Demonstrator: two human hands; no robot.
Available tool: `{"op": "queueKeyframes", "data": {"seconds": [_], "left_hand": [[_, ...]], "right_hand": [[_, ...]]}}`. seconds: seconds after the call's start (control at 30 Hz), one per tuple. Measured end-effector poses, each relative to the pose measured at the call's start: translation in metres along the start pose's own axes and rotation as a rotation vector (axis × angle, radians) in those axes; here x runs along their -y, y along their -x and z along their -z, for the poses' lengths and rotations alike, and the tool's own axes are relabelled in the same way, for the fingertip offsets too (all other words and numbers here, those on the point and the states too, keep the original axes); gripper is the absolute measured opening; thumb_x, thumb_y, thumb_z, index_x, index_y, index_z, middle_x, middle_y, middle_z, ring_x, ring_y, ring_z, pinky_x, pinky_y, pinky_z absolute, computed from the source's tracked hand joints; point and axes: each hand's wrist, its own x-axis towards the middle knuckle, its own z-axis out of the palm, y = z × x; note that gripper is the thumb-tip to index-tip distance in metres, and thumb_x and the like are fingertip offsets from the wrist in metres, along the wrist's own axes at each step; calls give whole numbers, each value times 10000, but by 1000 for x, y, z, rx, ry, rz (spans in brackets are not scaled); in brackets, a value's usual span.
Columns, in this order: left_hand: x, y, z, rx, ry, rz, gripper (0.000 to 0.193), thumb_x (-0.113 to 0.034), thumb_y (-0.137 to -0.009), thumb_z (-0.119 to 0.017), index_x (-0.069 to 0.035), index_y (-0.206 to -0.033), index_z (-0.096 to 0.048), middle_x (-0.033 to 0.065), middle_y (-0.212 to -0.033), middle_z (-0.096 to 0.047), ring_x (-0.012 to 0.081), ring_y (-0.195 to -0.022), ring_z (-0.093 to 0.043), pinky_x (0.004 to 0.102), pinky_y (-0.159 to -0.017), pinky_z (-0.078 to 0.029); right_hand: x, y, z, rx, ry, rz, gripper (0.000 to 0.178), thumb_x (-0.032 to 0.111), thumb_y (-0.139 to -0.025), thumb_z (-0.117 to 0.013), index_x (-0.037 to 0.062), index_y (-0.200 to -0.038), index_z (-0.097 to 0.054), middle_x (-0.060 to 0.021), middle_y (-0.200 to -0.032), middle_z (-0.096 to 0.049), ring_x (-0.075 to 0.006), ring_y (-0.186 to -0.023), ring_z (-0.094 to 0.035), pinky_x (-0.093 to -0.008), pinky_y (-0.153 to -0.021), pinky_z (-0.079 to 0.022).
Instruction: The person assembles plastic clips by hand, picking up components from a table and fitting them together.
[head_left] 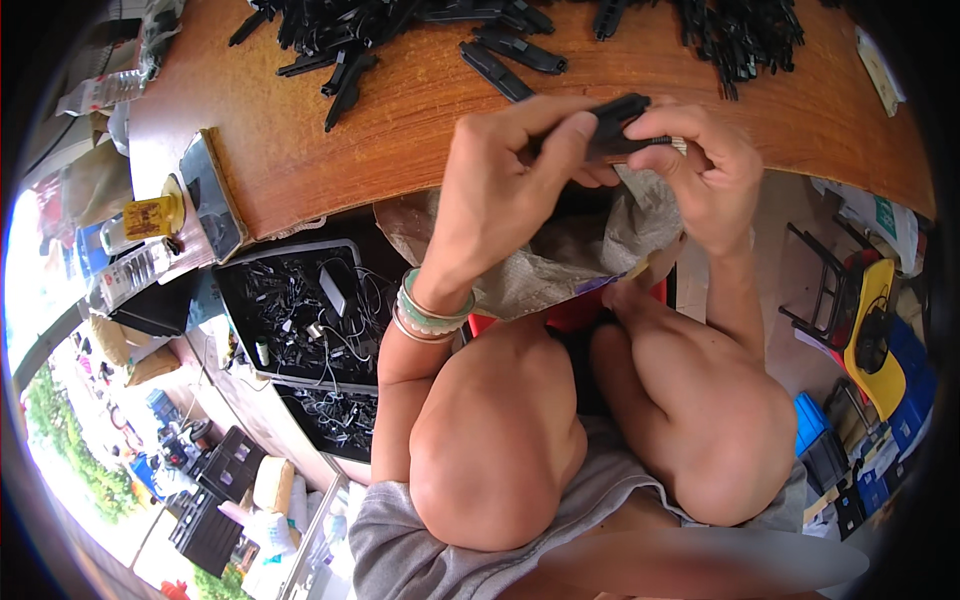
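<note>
The left hand (505,190) was closed on one end of a black plastic part (618,125), thumb on top; the right hand (708,165) pinched the other end between thumb and forefinger. The part was held over the near edge of the wooden table (400,150) — a woven sack (570,255) lay below. One piece was in work; black pieces remained in a left heap (345,35) and a right heap (742,40) — finished or pending could not be determined.

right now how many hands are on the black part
2: the left hand at the left side of the black part, the right hand at its right; some fingertips may be hidden behind it.
</note>
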Motion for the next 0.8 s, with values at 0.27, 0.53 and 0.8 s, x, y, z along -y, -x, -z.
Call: {"op": "queueKeyframes", "data": {"seconds": [0.27, 0.53, 0.8], "left_hand": [[13, 4, -6, -15, -330, -252, 333, -57, -788, -707, 26, -1093, -603, 195, -829, -653, 302, -715, -668, 329, -611, -515], [7, 3, 5, 76, -551, -471, 314, -59, -762, -707, -12, -1059, -617, 168, -773, -635, 349, -671, -623, 375, -561, -491], [7, 2, 6, 72, -510, -437, 302, -83, -759, -721, -25, -1042, -633, 158, -776, -644, 341, -674, -625, 353, -585, -500]], "right_hand": [[1, 7, -2, -129, 45, -73, 135, 14, -767, -718, 11, -894, -672, -58, -850, -674, -130, -726, -638, -240, -629, -479], [5, 6, 3, -3, 181, 44, 297, -49, -734, -699, -53, -1018, -610, -141, -930, -649, -184, -813, -603, -261, -706, -463], [8, 6, -4, -84, 172, -4, 244, 35, -700, -748, 7, -927, -662, -93, -835, -654, -208, -744, -623, -284, -663, -480]]}}
